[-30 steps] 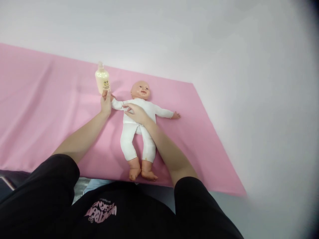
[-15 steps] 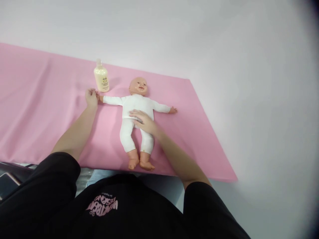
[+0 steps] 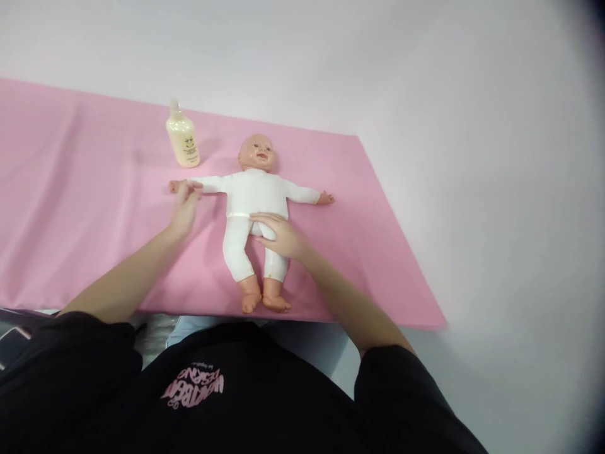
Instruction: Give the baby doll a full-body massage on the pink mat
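Note:
A baby doll in a white long-sleeved body lies on its back, arms spread to the sides and bare feet toward me. My left hand is at the doll's arm on the left, with its fingers closed over the wrist by the sleeve's end; the doll's hand shows beyond them. Across the doll's lower belly and hip lies my right hand, open, with its fingers stretched out flat. A bottle of pale yellow liquid, with a clear cap and a printed label, stands just beyond my left hand.
A pink cover lies over the table, creased at the left. Its right edge slants beside the doll, and its near edge runs just past the doll's feet. At the lower left, a dark flat device is partly in view.
My left hand has gone from the doll's hand along its arm to the wrist, toward the body. My right hand stays on the lower belly, shifted slightly. The view has shifted a little.

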`<control>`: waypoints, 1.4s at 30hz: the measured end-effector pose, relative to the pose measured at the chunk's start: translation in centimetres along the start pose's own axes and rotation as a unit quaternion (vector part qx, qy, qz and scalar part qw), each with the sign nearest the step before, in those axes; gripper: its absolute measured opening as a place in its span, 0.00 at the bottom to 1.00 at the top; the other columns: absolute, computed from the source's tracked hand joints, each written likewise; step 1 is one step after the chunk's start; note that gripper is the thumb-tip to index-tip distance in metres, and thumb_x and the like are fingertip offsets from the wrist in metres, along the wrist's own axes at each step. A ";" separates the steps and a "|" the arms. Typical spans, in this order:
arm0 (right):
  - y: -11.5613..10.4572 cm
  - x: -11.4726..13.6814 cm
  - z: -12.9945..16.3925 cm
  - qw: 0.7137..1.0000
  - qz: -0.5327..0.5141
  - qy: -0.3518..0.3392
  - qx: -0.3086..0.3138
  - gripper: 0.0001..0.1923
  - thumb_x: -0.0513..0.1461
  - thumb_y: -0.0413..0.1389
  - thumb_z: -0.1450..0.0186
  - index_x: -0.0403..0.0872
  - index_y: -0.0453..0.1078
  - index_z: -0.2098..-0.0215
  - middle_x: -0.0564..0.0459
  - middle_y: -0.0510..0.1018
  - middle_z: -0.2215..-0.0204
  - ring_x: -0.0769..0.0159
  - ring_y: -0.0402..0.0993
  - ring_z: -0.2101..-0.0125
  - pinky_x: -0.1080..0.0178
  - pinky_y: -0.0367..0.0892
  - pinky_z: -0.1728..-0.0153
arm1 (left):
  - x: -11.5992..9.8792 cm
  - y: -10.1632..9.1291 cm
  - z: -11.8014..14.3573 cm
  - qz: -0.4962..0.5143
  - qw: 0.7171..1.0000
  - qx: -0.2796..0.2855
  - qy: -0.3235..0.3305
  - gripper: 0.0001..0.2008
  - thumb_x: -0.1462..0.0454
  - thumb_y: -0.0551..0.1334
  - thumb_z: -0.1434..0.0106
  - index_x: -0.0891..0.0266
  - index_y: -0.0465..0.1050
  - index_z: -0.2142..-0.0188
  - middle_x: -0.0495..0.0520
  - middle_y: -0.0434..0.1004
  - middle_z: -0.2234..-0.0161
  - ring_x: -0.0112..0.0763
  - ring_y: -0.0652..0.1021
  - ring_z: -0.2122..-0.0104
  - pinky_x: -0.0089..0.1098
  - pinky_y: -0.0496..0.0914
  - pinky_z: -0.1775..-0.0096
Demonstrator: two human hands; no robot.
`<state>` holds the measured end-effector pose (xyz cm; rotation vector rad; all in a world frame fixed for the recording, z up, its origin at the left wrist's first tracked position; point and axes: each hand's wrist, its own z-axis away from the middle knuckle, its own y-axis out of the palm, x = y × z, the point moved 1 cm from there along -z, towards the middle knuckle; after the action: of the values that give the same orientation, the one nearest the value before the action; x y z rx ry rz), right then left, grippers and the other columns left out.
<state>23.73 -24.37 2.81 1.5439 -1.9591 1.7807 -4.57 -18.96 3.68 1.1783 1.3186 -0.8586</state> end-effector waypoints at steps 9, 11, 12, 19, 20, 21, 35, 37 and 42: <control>0.8 -0.6 -1.2 0.997 0.029 0.003 -0.068 0.19 0.37 0.59 0.34 0.48 0.77 0.45 0.45 0.82 0.43 0.52 0.76 0.40 0.44 0.67 0.34 | -2.1 3.2 9.0 0.150 0.858 0.216 -0.440 0.16 0.58 0.57 0.29 0.66 0.79 0.54 0.62 0.84 0.60 0.44 0.84 0.62 0.39 0.79 0.58; 0.7 -0.3 -0.4 0.996 0.027 -0.011 -0.079 0.18 0.39 0.56 0.30 0.49 0.76 0.43 0.45 0.82 0.43 0.54 0.76 0.40 0.45 0.68 0.34 | -2.3 3.0 9.5 0.145 0.817 0.284 -0.481 0.22 0.51 0.57 0.28 0.65 0.78 0.48 0.64 0.85 0.57 0.48 0.85 0.60 0.41 0.80 0.60; 0.5 0.0 0.1 0.996 0.027 -0.021 -0.086 0.18 0.41 0.54 0.28 0.50 0.75 0.42 0.45 0.81 0.41 0.55 0.76 0.39 0.46 0.68 0.34 | -2.2 2.8 9.7 0.148 0.800 0.313 -0.490 0.25 0.48 0.58 0.29 0.64 0.77 0.46 0.65 0.85 0.55 0.49 0.85 0.58 0.42 0.80 0.59; 0.1 4.3 3.5 0.953 0.068 -0.291 -0.051 0.35 0.62 0.41 0.26 0.51 0.70 0.35 0.45 0.75 0.35 0.53 0.65 0.30 0.46 0.61 0.28 | -1.1 0.7 11.6 0.232 0.718 0.457 -0.471 0.28 0.62 0.71 0.37 0.61 0.70 0.39 0.63 0.83 0.47 0.49 0.84 0.49 0.44 0.79 0.49; 0.4 4.9 3.9 0.940 0.080 -0.328 -0.044 0.37 0.64 0.45 0.28 0.51 0.71 0.36 0.45 0.76 0.36 0.52 0.66 0.30 0.46 0.61 0.28 | -1.1 0.6 11.9 0.239 0.713 0.467 -0.466 0.30 0.64 0.72 0.37 0.60 0.69 0.37 0.63 0.83 0.46 0.49 0.84 0.48 0.44 0.79 0.49; 0.7 5.5 4.1 0.930 0.087 -0.355 -0.044 0.38 0.66 0.48 0.30 0.50 0.72 0.38 0.44 0.77 0.37 0.52 0.67 0.31 0.47 0.61 0.27 | -1.2 0.6 12.2 0.243 0.714 0.472 -0.457 0.31 0.66 0.71 0.37 0.60 0.68 0.36 0.62 0.82 0.45 0.48 0.84 0.48 0.43 0.79 0.48; 3.6 7.7 5.8 0.881 0.033 -0.460 -0.110 0.18 0.56 0.62 0.32 0.53 0.76 0.71 0.57 0.84 0.66 0.63 0.84 0.52 0.54 0.71 0.33 | -1.6 2.0 14.2 0.198 0.739 0.498 -0.409 0.20 0.53 0.70 0.32 0.62 0.79 0.46 0.60 0.82 0.46 0.44 0.79 0.43 0.40 0.71 0.41; 3.7 7.6 5.7 0.875 0.025 -0.471 -0.106 0.21 0.59 0.59 0.31 0.54 0.78 0.69 0.57 0.85 0.65 0.63 0.84 0.52 0.56 0.73 0.35 | -1.8 1.9 14.1 0.195 0.739 0.492 -0.416 0.19 0.55 0.70 0.33 0.62 0.79 0.47 0.60 0.83 0.48 0.45 0.79 0.43 0.42 0.70 0.41; 2.4 7.8 5.2 0.897 0.042 -0.430 -0.093 0.20 0.58 0.57 0.29 0.53 0.80 0.59 0.54 0.88 0.56 0.65 0.83 0.46 0.58 0.71 0.33 | -2.0 1.9 13.8 0.208 0.726 0.503 -0.420 0.20 0.58 0.69 0.33 0.62 0.77 0.43 0.60 0.83 0.45 0.48 0.78 0.40 0.43 0.72 0.41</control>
<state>21.04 -33.55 4.40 2.4625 -2.4374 0.9036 0.62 -32.06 4.27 1.4876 -0.2796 -1.5714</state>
